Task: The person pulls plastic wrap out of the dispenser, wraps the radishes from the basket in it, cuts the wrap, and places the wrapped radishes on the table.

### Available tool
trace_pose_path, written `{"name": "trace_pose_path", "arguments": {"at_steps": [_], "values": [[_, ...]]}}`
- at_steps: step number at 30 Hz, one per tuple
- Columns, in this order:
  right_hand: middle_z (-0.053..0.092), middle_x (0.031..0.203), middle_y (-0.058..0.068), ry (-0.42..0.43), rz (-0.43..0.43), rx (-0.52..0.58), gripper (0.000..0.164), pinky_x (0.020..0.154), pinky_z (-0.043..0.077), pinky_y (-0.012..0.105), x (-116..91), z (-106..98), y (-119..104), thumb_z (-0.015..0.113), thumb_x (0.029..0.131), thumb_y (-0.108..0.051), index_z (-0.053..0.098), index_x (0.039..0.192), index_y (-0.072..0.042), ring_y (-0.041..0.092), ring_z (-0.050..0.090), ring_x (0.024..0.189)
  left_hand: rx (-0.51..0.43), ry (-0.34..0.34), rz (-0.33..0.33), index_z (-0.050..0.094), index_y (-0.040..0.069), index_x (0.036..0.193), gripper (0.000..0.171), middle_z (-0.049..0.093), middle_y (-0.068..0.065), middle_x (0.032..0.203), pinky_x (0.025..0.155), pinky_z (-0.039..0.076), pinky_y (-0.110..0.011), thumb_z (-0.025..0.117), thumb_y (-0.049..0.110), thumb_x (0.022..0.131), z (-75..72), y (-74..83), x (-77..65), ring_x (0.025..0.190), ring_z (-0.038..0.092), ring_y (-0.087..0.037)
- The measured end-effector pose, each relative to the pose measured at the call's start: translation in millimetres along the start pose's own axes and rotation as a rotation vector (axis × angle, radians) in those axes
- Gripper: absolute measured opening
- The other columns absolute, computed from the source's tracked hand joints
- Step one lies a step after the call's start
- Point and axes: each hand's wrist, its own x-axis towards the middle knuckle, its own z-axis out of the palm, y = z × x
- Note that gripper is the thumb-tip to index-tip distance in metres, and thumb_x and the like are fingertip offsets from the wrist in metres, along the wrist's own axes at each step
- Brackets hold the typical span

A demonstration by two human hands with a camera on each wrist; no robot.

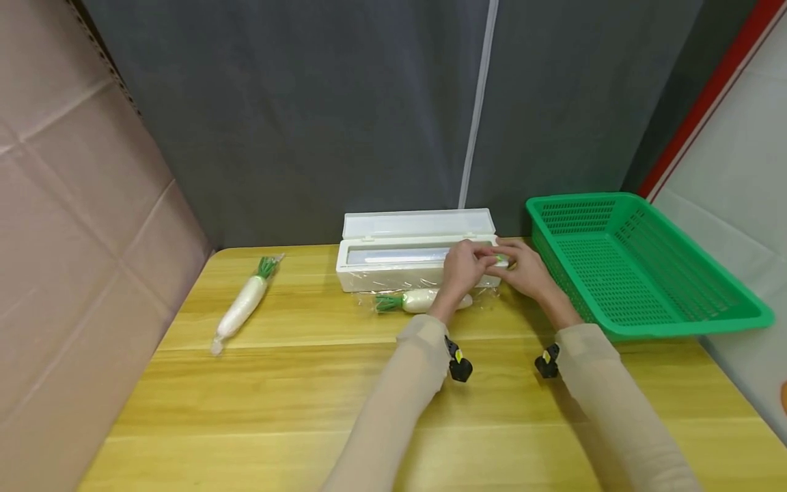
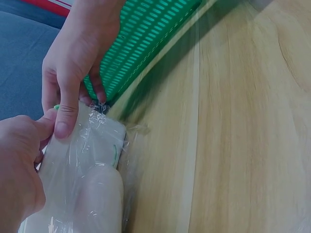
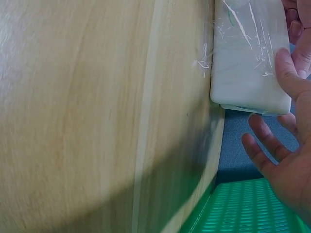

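Observation:
A white cling film dispenser stands at the back of the table with its lid raised. Clear film hangs over its front and onto a white radish lying along it. At the dispenser's right end, my left hand pinches near a small green slider, partly hidden by fingers. My right hand holds that same end, its thumb on the white body and the other fingers spread around the end. Another radish, wrapped in film, lies apart at the left.
A green plastic basket sits on the right, close beside my right hand. A dark grey curtain hangs behind the wooden table. Pale cloth walls stand at both sides.

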Motion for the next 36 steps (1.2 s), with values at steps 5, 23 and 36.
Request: {"name": "trace_pose_path", "arguments": {"at_steps": [5, 23, 36], "values": [[0.049, 0.147, 0.024, -0.004, 0.008, 0.001, 0.051, 0.082, 0.050, 0.052, 0, 1, 1, 0.079, 0.091, -0.024, 0.064, 0.133, 0.001, 0.036, 0.061, 0.092, 0.015, 0.003, 0.018, 0.082, 0.013, 0.091, 0.010, 0.071, 0.003, 0.093, 0.067, 0.045, -0.017, 0.077, 0.022, 0.092, -0.2, -0.9, -2.0, 0.081, 0.061, -0.008], [0.049, 0.146, 0.023, 0.005, 0.002, -0.015, 0.049, 0.072, 0.049, 0.044, -1, 1, -1, 0.079, 0.090, -0.023, 0.066, 0.131, -0.002, 0.031, 0.061, 0.080, 0.033, -0.002, 0.093, 0.079, 0.006, 0.093, 0.008, 0.067, -0.005, 0.094, 0.076, 0.046, -0.018, 0.076, 0.013, 0.092, 1.7, -9.2, -1.4, 0.086, 0.062, -0.015], [0.048, 0.148, 0.022, 0.016, -0.008, 0.008, 0.051, 0.071, 0.050, 0.041, 0, 2, 3, 0.079, 0.090, -0.026, 0.065, 0.134, -0.005, 0.030, 0.063, 0.078, 0.175, -0.117, 0.125, 0.081, 0.016, 0.096, 0.012, 0.064, 0.006, 0.086, 0.065, 0.043, -0.018, 0.074, 0.025, 0.095, -18.5, -17.2, 6.2, 0.074, 0.055, -0.006]]}}
